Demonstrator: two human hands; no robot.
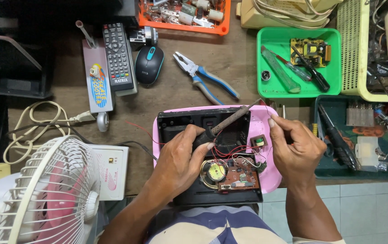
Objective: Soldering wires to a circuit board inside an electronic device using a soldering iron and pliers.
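Hiding soldering iron (230, 121) handle: left hand (180, 158).

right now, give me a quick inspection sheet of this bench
surface: wooden bench, crowded
job's things: opened black radio case on a pink tray; circuit board, speaker, red wires exposed
clutter: pliers, remote, mouse, green tray with screwdrivers
grippers: left hand in a grip on the soldering iron; right hand pinching a thin wire
cables: cream cord coiled at left
surroundings: white fan, tiled floor
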